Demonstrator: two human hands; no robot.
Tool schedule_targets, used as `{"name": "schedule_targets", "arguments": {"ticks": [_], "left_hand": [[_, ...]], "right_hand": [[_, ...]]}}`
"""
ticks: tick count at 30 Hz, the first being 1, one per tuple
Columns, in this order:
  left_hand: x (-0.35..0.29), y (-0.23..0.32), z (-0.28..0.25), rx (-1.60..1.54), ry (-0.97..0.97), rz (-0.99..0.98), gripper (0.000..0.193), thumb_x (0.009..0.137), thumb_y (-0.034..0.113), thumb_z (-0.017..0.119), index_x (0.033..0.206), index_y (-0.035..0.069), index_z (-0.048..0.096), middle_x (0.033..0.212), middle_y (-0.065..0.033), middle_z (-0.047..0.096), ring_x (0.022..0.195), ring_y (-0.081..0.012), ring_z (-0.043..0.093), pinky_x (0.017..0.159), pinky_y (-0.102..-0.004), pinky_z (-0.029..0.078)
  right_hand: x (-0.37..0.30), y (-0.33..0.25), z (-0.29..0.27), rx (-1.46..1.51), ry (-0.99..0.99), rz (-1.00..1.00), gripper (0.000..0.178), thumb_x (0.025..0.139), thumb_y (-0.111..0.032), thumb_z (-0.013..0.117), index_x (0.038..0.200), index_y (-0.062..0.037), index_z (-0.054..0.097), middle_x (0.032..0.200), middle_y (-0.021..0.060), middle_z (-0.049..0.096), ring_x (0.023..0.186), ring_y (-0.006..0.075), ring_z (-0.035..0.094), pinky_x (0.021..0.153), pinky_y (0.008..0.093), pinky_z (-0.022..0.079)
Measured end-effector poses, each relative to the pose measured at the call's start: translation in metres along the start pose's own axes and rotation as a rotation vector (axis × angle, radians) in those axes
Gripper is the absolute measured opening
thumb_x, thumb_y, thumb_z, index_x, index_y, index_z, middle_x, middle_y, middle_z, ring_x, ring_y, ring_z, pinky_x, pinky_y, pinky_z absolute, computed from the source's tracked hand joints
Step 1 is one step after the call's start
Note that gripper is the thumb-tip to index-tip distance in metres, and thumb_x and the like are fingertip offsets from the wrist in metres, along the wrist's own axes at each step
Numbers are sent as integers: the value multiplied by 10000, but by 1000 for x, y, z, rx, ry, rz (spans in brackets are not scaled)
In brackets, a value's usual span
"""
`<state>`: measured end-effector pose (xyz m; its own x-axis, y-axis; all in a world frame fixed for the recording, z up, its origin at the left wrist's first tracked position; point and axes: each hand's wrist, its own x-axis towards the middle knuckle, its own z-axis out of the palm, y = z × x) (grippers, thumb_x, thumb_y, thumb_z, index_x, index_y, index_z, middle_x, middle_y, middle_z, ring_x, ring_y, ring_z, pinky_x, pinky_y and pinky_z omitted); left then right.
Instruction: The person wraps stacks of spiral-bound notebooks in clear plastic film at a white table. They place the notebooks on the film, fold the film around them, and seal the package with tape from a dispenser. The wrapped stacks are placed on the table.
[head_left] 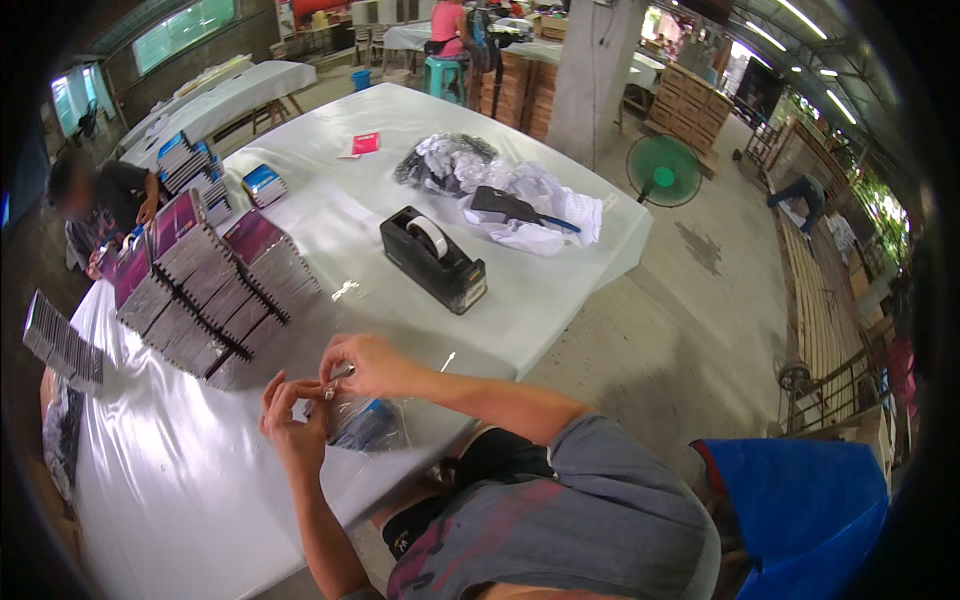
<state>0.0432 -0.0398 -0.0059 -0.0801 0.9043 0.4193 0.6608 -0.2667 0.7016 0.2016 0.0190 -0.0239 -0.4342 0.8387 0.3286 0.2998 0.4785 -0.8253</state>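
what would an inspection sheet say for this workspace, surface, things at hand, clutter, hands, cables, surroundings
Surface: table with a glossy white covering, wrinkled at left.
Things at hand: clear plastic packet showing blue, by the hands; black tape dispenser beyond; purple-topped stacks to the left.
Clutter: crumpled plastic, a black tool with a blue handle on it; red card.
Hands: left hand and right hand close together, fingers bent; exact grip too small to tell.
Cables: nothing seen on the table.
Surroundings: green fan beyond the table's right edge; pillar; co-worker at far left.
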Motion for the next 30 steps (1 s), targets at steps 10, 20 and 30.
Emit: {"name": "schedule_targets", "arguments": {"ticks": [10, 20, 30], "left_hand": [[-5, 17, 1, 253, 44, -43, 629, 742, 96, 702, 1283, 151, 385, 813, 34, 677, 1113, -166, 491, 949, -377, 206], [-13, 24, -29, 145, -207, 79, 1220, 618, 123, 810, 1465, 122, -66, 948, -34, 701, 1240, -217, 454, 965, -404, 209], [-24, 27, -18, 327, -178, 32, 1085, 642, 157, 790, 1458, 132, 76, 1057, -23, 680, 1207, -193, 484, 971, -452, 181]], "right_hand": [[-10, -7, -3, -258, 7, -61, 101, 732, -157, 702, 794, -227, 665, 1247, -9, 438, 1240, 178, 394, 941, 489, 261], [-11, -5, 3, -333, 49, -113, 124, 704, -176, 726, 790, -232, 655, 1264, 5, 424, 1270, 208, 342, 929, 582, 227], [-33, -42, -3, -972, -89, -377, 190, 730, -198, 648, 912, -159, 685, 1240, 60, 482, 1245, 211, 383, 969, 660, 210]]}}
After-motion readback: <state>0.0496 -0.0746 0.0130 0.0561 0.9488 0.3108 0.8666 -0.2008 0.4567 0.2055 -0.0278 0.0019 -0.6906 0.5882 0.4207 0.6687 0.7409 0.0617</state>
